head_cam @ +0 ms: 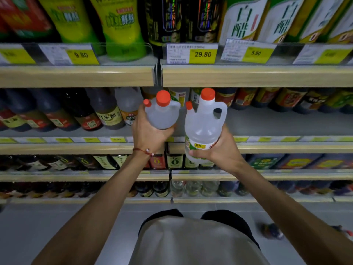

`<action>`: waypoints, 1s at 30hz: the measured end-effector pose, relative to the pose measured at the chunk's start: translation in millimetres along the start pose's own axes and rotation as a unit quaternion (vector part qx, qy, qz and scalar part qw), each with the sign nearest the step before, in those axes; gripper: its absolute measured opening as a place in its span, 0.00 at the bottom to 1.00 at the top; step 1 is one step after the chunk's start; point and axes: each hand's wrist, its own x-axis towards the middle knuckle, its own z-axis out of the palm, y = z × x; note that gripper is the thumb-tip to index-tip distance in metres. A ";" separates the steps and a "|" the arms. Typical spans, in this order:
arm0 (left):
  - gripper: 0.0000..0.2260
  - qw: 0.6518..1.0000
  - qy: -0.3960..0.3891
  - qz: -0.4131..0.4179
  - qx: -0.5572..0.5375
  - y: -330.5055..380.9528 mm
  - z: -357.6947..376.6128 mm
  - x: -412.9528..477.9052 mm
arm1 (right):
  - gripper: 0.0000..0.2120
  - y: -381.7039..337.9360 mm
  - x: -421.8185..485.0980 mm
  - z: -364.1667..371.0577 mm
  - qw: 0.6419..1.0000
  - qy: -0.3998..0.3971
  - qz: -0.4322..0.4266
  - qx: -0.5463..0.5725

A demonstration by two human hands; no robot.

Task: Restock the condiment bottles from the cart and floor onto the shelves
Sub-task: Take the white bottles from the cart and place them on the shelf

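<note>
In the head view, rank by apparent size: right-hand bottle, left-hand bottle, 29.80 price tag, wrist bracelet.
1. right bottle, in the right hand.
2-3. left bottle, in the left hand, and 29.80 price tag: look alike, bottle partly hidden by the hand.
4. bracelet.

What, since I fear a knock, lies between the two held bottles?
Nothing: in the head view a narrow bare gap separates the left bottle and the right bottle; shelved bottles show behind.

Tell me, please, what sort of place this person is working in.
Probably a supermarket condiment aisle: wood-edged shelves carry yellow price tags, rows of labelled sauce bottles fill them, and the left hand and right hand hold red-capped clear bottles.
</note>
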 end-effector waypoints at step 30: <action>0.29 0.994 -0.049 -0.070 -0.060 -35.4 28.2 36.4 | 0.44 0.2 20.5 7.5 0.998 -0.032 -0.033 0.031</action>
